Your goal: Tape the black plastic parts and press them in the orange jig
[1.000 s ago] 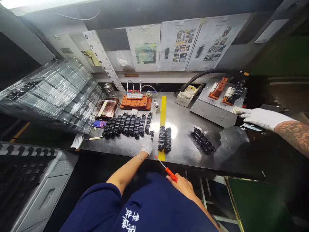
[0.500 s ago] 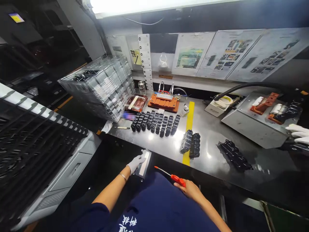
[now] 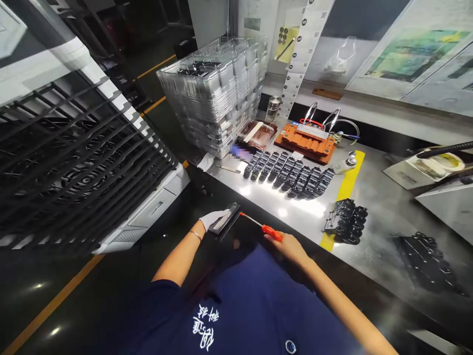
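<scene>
My left hand (image 3: 212,219), in a white glove, is closed around a flat, rectangular dark part (image 3: 228,222) held in front of the bench edge. My bare right hand (image 3: 288,246) grips a screwdriver (image 3: 271,232) by its red handle. Its thin shaft points left, and the reddish tip is close beside the part's upper right end; whether they touch I cannot tell. On the bench beyond stands a row of several black ribbed parts (image 3: 288,172). Further right, more black parts (image 3: 345,222) stand together by a yellow tape strip (image 3: 349,180).
An orange fixture (image 3: 305,143) with hoses sits behind the row. Stacked clear plastic trays (image 3: 218,98) rise at the bench's left end. A large grilled machine (image 3: 88,172) stands on my left. Another black part (image 3: 428,261) lies at right, near a white box (image 3: 417,170).
The view has swung left, so the bench appears further right. The part in my left hand has tilted onto its edge, and the screwdriver tip has come up close to it.
</scene>
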Tool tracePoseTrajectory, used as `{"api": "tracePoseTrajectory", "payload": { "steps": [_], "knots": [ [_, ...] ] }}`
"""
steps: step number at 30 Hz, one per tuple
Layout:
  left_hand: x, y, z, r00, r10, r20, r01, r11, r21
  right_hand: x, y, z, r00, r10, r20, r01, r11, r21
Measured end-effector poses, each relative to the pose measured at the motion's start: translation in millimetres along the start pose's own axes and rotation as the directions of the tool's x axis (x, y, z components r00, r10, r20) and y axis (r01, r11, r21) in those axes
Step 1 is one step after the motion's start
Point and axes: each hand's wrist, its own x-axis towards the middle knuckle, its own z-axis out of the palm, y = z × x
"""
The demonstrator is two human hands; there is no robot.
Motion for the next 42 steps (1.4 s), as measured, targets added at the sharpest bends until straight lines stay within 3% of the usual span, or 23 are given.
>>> {"api": "tracePoseTrajectory", "payload": {
  "steps": [3, 5, 8, 11, 13, 15, 17, 19, 22, 25, 28, 31, 33, 36, 42],
  "knots": [
    [-8.2, -6.8, -16.5, 0.999, 0.042, -0.034, -0.041, 0.998, 0.037, 2.9, -8.6, 0.6, 0.993, -0.048, 0.106, 0.049, 0.999, -0.001],
    [-14.4, -10.8, -24.5, 0.993, 0.120, 0.005, -0.120, 0.989, 0.082, 3.2, -13.1, 1.8, 0.983, -0.086, 0.162, 0.081, 0.996, 0.035],
    [-19.7, -15.5, -26.2, 0.971, 0.202, 0.129, -0.224, 0.956, 0.188, 4.7, -17.0, 2.9, 0.997, 0.002, 0.075, -0.005, 0.999, 0.034],
    [-16.9, -19.0, -18.0, 0.954, 0.286, 0.094, -0.300, 0.897, 0.325, 5.8, -17.7, 3.5, 0.995, 0.018, 0.098, -0.022, 0.999, 0.036],
    [-13.6, -20.4, -12.6, 0.911, 0.410, -0.032, -0.347, 0.809, 0.475, 5.3, -17.7, 3.9, 0.990, -0.008, 0.138, 0.001, 0.999, 0.053],
    [-13.3, -21.2, -10.1, 0.830, 0.543, -0.128, -0.341, 0.675, 0.654, 4.6, -17.4, 3.8, 0.988, -0.024, 0.155, 0.014, 0.997, 0.069],
    [-17.2, -21.4, -10.3, 0.766, 0.631, -0.123, -0.331, 0.551, 0.766, 5.2, -15.9, 2.9, 0.987, -0.025, 0.159, 0.012, 0.996, 0.084],
    [-23.6, -21.0, -11.6, 0.736, 0.674, -0.070, -0.384, 0.500, 0.777, 7.2, -13.0, 1.4, 0.989, -0.015, 0.150, 0.003, 0.997, 0.082],
    [-30.3, -17.5, -13.7, 0.729, 0.681, -0.072, -0.442, 0.547, 0.711, 10.1, -7.7, -1.2, 0.991, 0.005, 0.133, -0.012, 0.999, 0.051],
    [-28.3, -9.3, -16.8, 0.752, 0.645, -0.137, -0.432, 0.639, 0.637, 9.3, -6.2, -2.7, 0.990, 0.005, 0.140, -0.012, 0.999, 0.047],
    [-19.2, 0.4, -17.7, 0.754, 0.591, -0.287, -0.431, 0.774, 0.463, 5.6, -10.6, -1.0, 0.987, -0.026, 0.159, 0.019, 0.999, 0.049],
    [-7.6, 6.7, -9.9, 0.724, 0.510, -0.464, -0.364, 0.854, 0.371, 2.7, -18.8, 4.4, 0.988, -0.024, 0.154, 0.025, 1.000, -0.001],
    [-0.8, 8.7, -0.4, 0.698, 0.500, -0.513, -0.303, 0.855, 0.421, 2.3, -24.0, 8.7, 0.989, -0.013, 0.149, 0.020, 0.999, -0.047],
    [5.8, 10.7, 12.9, 0.694, 0.509, -0.510, -0.242, 0.831, 0.501, 2.6, -29.2, 13.2, 0.988, -0.005, 0.152, 0.021, 0.995, -0.102],
    [8.7, 15.7, 22.9, 0.702, 0.546, -0.458, -0.252, 0.791, 0.558, 0.5, -32.4, 13.5, 0.987, 0.013, 0.163, 0.011, 0.990, -0.144]
  ]
}}
